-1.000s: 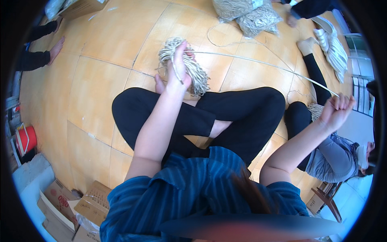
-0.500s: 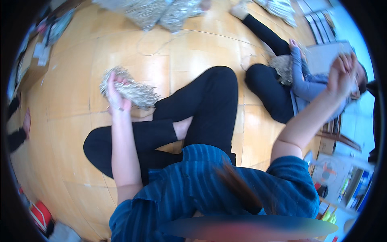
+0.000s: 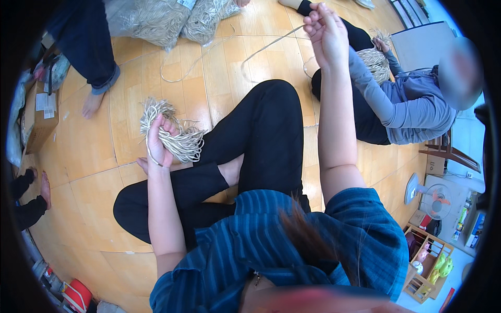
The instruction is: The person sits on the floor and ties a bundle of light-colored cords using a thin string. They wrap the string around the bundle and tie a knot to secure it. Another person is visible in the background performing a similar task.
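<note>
My left hand (image 3: 159,142) is closed around a bundle of thin beige cord (image 3: 183,142), whose looped strands fan out on both sides of the fist. Up and to the right, my right hand (image 3: 329,44) is raised with the fingers bent together. A single cord strand (image 3: 271,40) runs to these fingertips and curves down toward the floor on the left; its far end I cannot trace. Both hands are well apart, the left one beside my crossed legs (image 3: 261,125).
Clear plastic bags of beige cord (image 3: 162,23) lie ahead on the wooden floor (image 3: 83,208). A co-worker (image 3: 412,112) sits at the right with another cord bundle (image 3: 373,63). Someone's bare foot (image 3: 93,104) stands at left, near a cardboard box (image 3: 44,117). A fan (image 3: 437,202) is at right.
My right hand has swung left and forward from the far right, with the strand now showing at its fingers. The left hand keeps its bundle. A person's leg has come in at upper left.
</note>
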Available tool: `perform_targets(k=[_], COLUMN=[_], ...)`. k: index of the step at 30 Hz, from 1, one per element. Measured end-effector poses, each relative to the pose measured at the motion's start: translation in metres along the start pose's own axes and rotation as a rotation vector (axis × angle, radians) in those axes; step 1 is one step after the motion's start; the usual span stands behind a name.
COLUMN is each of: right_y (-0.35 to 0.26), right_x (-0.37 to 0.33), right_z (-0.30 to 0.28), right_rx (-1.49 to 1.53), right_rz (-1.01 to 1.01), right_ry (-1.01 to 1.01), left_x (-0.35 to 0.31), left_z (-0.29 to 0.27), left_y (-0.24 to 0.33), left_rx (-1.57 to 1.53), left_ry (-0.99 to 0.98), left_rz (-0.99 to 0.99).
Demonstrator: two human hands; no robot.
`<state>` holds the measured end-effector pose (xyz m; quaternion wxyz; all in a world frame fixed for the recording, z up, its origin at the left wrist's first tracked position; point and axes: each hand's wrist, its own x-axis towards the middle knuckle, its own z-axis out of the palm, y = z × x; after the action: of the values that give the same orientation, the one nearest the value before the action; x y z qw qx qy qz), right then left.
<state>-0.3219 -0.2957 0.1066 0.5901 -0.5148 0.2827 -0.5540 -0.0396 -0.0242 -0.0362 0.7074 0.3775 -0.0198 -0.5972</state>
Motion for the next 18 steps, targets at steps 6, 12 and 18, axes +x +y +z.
perform_targets(k=[6,12,18], right_y=[0.029,0.090,0.137], right_x=[0.012,0.015,0.013], right_z=[-0.005,-0.021,-0.032], right_rx=[-0.157,-0.308,-0.445], right_rz=[0.121,0.382,0.594], right_ry=[-0.044,-0.080,-0.076], left_x=[0.005,0.002,-0.002], left_z=[0.001,0.004,0.010], left_y=[0.002,0.002,0.003], left_rx=[0.003,-0.008,-0.016], left_ry=[-0.030,-0.028,-0.010], left_rz=[-0.033,-0.034,-0.027])
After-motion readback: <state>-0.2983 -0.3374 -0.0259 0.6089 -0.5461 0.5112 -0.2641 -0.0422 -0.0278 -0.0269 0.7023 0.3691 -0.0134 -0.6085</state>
